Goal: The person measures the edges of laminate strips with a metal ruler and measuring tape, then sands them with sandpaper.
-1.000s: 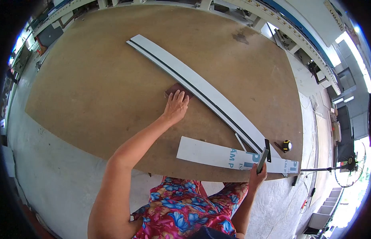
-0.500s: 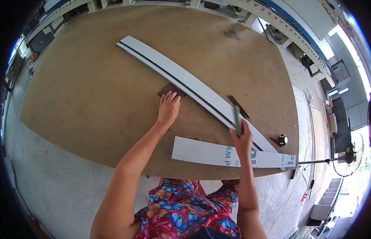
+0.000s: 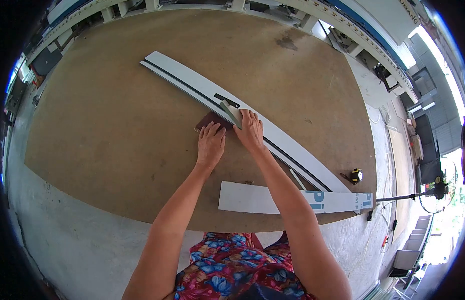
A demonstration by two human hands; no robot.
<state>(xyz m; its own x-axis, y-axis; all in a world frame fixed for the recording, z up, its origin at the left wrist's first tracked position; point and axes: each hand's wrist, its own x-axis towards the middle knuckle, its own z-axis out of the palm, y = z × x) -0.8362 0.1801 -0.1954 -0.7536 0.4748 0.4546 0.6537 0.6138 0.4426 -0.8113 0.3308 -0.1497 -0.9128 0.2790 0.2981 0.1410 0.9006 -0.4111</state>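
A long white strip [image 3: 292, 140] with a dark line along it lies slantwise on the brown table. My left hand [image 3: 211, 145] rests with its fingers laid flat on a dark reddish-brown block [image 3: 206, 120], which sits against the strip's near edge. My right hand [image 3: 250, 131] is closed on a tool like a try square [image 3: 231, 114], with a thick pale bar and a dark blade. The blade lies over the white strip; the bar slants down near the block. My fingers partly cover the bar.
A shorter white strip with blue lettering [image 3: 247, 197] lies near the table's front edge, partly under my right forearm. To the right is a yellow-and-black tape measure [image 3: 356, 175]. A pale machine frame [image 3: 237, 5] borders the table's [image 3: 102, 125] far side.
My right hand has carried the square leftward and away from me along the long strip, from its right end to beside my left hand. The left hand stays on the block.
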